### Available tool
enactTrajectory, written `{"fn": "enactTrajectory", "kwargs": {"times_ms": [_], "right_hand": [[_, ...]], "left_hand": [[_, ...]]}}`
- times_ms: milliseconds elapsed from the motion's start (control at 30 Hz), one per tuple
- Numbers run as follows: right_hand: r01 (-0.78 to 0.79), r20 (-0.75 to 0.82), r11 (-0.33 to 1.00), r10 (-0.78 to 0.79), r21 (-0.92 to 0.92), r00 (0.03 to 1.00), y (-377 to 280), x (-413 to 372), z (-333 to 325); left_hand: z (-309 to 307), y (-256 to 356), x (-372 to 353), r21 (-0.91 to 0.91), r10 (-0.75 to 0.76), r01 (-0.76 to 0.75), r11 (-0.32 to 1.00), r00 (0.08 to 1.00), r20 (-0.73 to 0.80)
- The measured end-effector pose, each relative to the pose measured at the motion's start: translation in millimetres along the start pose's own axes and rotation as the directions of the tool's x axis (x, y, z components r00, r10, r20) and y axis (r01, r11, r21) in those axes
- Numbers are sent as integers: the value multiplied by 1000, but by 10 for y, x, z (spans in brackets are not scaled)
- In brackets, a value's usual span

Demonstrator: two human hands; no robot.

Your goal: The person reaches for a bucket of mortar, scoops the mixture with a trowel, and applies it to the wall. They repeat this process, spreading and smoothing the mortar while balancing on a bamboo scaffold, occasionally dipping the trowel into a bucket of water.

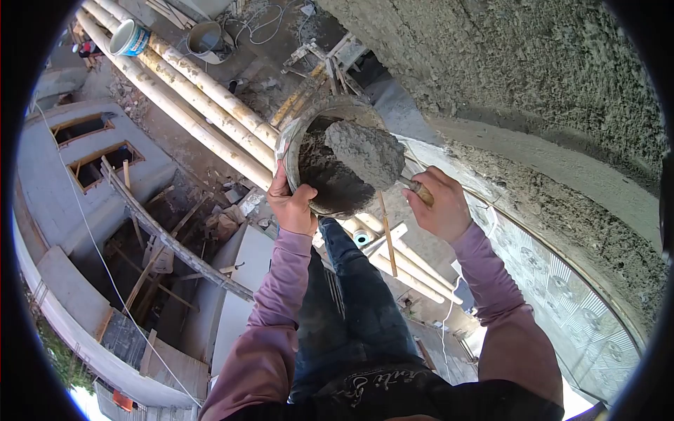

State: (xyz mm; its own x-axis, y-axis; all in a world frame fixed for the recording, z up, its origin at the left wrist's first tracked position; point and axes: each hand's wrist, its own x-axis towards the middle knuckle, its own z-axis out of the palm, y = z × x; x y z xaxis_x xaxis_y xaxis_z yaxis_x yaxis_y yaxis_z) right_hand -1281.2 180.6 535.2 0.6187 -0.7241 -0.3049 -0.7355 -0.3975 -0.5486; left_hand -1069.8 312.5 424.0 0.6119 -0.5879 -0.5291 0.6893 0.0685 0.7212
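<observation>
My left hand grips the rim of a round bucket, its thumb over the edge. Dark grey mortar lies inside the bucket. My right hand is closed around the wooden handle of a trowel. A heap of wet grey mortar covers the trowel's blade, which is over the bucket's opening. Both hands are in front of my body, above my legs.
A rough mortar-coated wall curves along the upper right, above a patterned panel. Long poles run below, with a white-and-blue bucket on them. Another bucket stands lower down. A partly built structure fills the left.
</observation>
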Motion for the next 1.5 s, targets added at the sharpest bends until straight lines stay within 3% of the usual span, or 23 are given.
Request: {"fn": "enactTrajectory", "kwargs": {"times_ms": [100, 167, 200, 233, 300, 333, 400, 433, 500, 567, 600, 633, 667, 733, 800, 867, 933, 1067, 1167, 1233, 1267, 1367, 1500], "right_hand": [[23, 232, 985, -63, 172, 971, -252, -43, -578], [-184, 485, 934, 14, 305, 875, -162, 13, -904], [-479, 571, 707, 130, 520, 811, -20, 9, -927], [-599, 650, 579, 151, 552, 745, 231, 70, -954], [-681, 700, 529, 209, 507, 683, 798, 292, -973], [-656, 558, 580, 373, 483, 741, 929, 338, -963], [-495, 48, 863, 493, 101, 869, 628, 20, -1222], [-511, -115, 811, 558, 285, 822, 344, -320, -1425], [-414, -317, 890, 456, 193, 832, 34, -874, -1686], [-584, -250, 811, 574, 39, 780, -189, -879, -1585], [-515, -134, 842, 498, -161, 857, -102, -810, -1504], [-332, -100, 915, 317, -228, 943, -104, -659, -1272], [-225, -30, 943, 225, -245, 974, 74, -565, -993], [-198, -32, 940, 196, -277, 980, 331, -356, -335], [-136, -104, 978, 121, -155, 987, 485, -261, 12], [-119, -198, 993, 117, 2, 973, 622, -325, 127], [-152, -293, 984, 174, 94, 940, 801, -392, 246], [-264, -387, 964, 255, 30, 886, 1836, -310, 875], [-291, -420, 957, 256, -19, 871, 2357, -10, 1146], [-299, -464, 954, 254, -24, 849, 2425, 92, 1223], [-231, -493, 973, 195, -14, 848, 2414, 62, 1215], [-237, -519, 968, 247, 86, 818, 2113, -84, 933], [-250, -550, 966, 246, 69, 799, 1687, -333, 457]], "left_hand": [[-54, -51, -31, 29, 50, -49, 998, 999, -22], [-155, -114, -36, 61, 74, -73, 995, 997, -14], [-197, -153, -28, 102, 96, -95, 990, 995, -4], [-239, -192, -20, 142, 118, -118, 983, 993, 6], [-260, -221, -44, 170, 112, -111, 979, 994, 4], [-269, -236, -64, 184, 98, -98, 978, 995, 9], [-290, -220, -90, 211, 85, -88, 974, 996, 23], [-291, -223, -132, 236, 76, -81, 968, 997, 31], [-291, -239, -198, 286, 58, -69, 956, 997, 48], [-143, -202, -258, 298, 91, -117, 947, 991, 100], [-46, -163, -279, 298, 107, -141, 944, 986, 128], [51, -123, -302, 297, 122, -164, 941, 980, 156], [104, -79, -325, 308, 124, -175, 935, 976, 180], [202, -6, -329, 384, 172, -259, 886, 954, 247], [249, 42, -273, 290, 132, -184, 939, 973, 190], [273, 74, -265, 65, 7, -10, 998, 998, 55], [258, 73, -195, 76, 14, -18, 997, 998, 55], [66, -80, -75, 235, 116, -133, 963, 990, 84], [-36, -74, -21, 247, 108, -122, 961, 992, 68], [-71, -38, -18, 170, 107, -108, 979, 994, 18], [-136, -39, -27, 178, 108, -107, 978, 994, -1], [-318, -81, -92, 258, 119, -115, 959, 993, -1], [-456, -130, -205, 298, 114, -102, 949, 993, -24]]}}
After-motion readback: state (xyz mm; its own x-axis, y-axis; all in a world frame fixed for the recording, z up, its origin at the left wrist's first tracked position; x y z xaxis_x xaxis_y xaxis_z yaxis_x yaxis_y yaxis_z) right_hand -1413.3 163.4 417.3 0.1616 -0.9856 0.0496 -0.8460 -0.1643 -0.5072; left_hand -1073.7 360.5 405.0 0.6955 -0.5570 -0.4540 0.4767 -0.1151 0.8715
